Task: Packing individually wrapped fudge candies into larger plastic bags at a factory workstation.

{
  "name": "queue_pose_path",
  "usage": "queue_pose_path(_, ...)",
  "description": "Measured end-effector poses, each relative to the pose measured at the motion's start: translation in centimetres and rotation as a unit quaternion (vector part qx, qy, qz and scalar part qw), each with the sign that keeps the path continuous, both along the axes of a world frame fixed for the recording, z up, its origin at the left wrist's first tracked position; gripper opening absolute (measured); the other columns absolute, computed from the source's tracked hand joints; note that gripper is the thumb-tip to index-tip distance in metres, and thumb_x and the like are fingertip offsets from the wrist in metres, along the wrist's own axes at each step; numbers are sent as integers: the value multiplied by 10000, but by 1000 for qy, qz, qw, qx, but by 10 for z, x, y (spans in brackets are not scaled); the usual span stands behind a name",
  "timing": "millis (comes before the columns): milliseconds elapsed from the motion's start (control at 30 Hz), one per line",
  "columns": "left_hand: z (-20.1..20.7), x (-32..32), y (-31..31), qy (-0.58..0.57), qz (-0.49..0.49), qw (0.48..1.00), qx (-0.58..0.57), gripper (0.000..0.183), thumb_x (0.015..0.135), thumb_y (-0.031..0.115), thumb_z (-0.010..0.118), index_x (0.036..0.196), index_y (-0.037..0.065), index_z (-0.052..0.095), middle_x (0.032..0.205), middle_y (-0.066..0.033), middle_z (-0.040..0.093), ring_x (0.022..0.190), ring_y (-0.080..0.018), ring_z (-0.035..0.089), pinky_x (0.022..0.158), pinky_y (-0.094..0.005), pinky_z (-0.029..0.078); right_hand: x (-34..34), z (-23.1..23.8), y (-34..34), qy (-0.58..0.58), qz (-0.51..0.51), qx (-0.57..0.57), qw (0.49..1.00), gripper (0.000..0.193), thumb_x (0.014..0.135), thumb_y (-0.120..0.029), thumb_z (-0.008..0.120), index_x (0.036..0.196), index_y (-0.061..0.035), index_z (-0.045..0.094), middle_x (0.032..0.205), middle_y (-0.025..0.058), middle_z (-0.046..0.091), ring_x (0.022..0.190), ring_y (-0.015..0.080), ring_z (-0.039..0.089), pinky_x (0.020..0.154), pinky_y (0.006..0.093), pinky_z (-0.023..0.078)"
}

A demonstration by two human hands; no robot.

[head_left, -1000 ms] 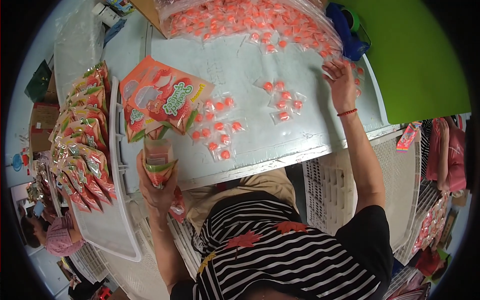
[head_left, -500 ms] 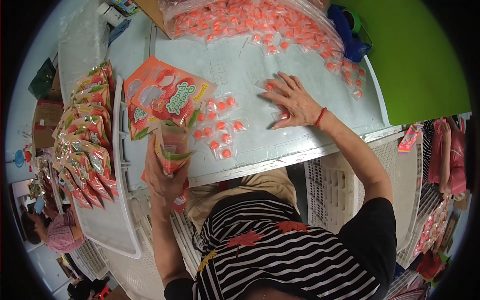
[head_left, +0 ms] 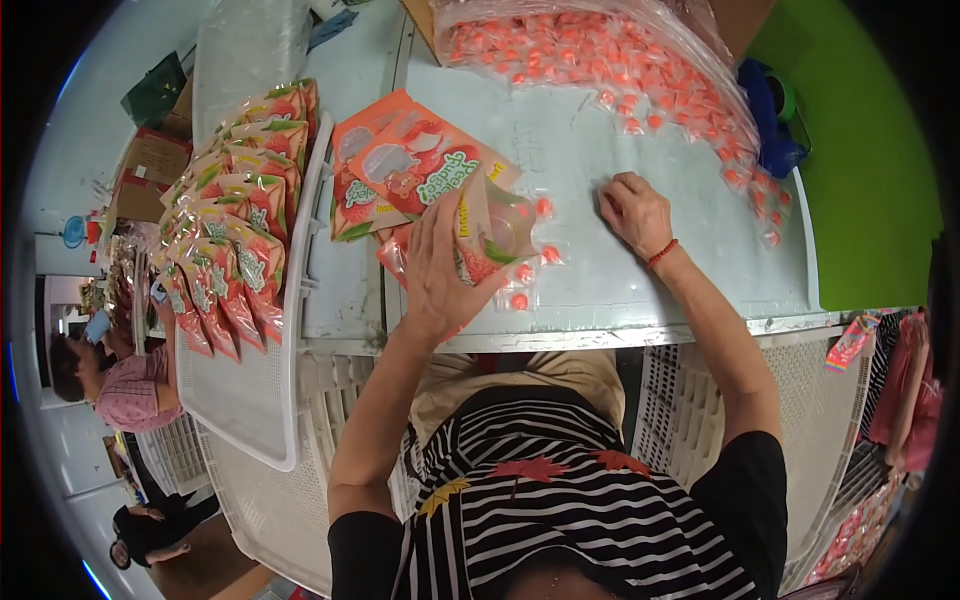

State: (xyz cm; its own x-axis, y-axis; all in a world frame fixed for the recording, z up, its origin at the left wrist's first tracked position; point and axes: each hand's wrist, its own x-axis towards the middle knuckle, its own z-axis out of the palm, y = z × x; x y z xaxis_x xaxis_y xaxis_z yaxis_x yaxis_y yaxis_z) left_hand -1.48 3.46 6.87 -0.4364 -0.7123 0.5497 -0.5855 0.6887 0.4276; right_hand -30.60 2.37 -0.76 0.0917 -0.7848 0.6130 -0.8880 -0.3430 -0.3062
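My left hand (head_left: 436, 272) is wrapped round an orange-and-pink candy pouch (head_left: 480, 245), whose mouth gapes toward the right. Just beyond that mouth lie a few small clear packets with round orange candies (head_left: 519, 301), and the pouch covers part of this group. My right hand (head_left: 636, 214), with a red bracelet at the wrist, rests on the tabletop to the right, its fingers curled in. What they hold, if anything, is hidden. Flat pouches (head_left: 395, 165) lie overlapping behind my left hand.
A white tray (head_left: 290, 400) at the left holds rows of filled pouches (head_left: 235, 215). At the back, a clear plastic bag spills wrapped candies (head_left: 600, 65) onto the table (head_left: 420, 90). A blue tape dispenser (head_left: 775, 130) stands back right, beside a green surface (head_left: 850, 180). Other people are at far left.
My left hand has brought the pouch up and right, over part of the candy group. My right hand went from spread fingers to curled ones; the packets beneath it no longer show. The view shifted.
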Motion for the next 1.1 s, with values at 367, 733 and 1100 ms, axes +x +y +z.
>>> queue_pose_path(367,-14,-11,-3,-20,64,998,-11,974,556,259,843,1355,13,344,1307,-178,454,1201,-345,443,1005,-461,348,134,112,-11,-788,37,188,585,195,924,-228,589,911,-37,629,736,-5,614,565,37,480,495,182,370)
queue_pose_path(733,-25,-7,-2,14,86,996,22,949,565,254,835,1349,21,354,1321,-187,441,1198,-364,437,1011,-472,339,140,84,8,-496,23,178,850,229,914,-230,594,992,-16,573,847,43,601,743,106,518,693,237,440)
queue_pose_path(1100,-14,3,-14,113,67,987,90,949,571,203,839,1349,-9,339,1276,-202,469,1163,-366,480,965,-449,396,143,126,14,-348,121,64,927,342,889,-209,552,1161,-4,521,1196,210,525,1134,380,495,978,434,372)
